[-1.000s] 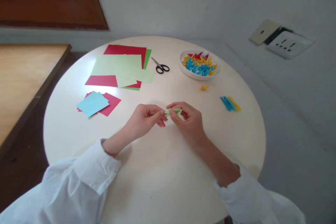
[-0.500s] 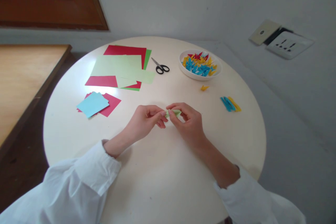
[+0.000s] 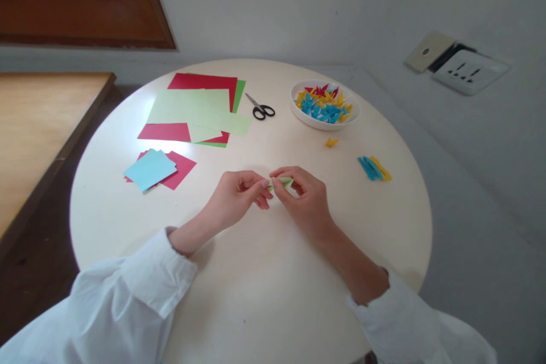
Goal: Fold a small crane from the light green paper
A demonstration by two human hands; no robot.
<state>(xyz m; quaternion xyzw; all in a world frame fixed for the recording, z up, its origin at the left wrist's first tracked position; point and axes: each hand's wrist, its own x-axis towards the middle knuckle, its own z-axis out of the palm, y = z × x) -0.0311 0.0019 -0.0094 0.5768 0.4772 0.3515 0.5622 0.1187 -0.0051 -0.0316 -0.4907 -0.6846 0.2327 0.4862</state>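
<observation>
White tabletop (image 3: 256, 284): round; carries everything below, with your forearms over its near half.
Paper sheets (image 3: 187, 105): far left, overlapping; light green on top, red and darker green showing under.
Your left hand (image 3: 236, 196): fingers nearly closed, thumb and fingertips pinching the left end of the green fold.
Your right hand (image 3: 305, 196): thumb and index pinching the same fold from the right; fingertips close to your left ones.
White dish (image 3: 314, 124): far right, holding a heap of folded-paper pieces (image 3: 322, 109) in blue, yellow and red.
Cut cards (image 3: 150, 169): near the sheets, left of your hands; light blue over red, fanned.
Scissors (image 3: 264, 112): black handles, between sheets and dish, tips pointing away from you.
Folded strips (image 3: 370, 168): right side, blue beside yellow.
Green fold (image 3: 283, 182): between your hands, partly hidden by fingers.
Yellow folded piece (image 3: 331, 143): alone, just your side of the dish.
</observation>
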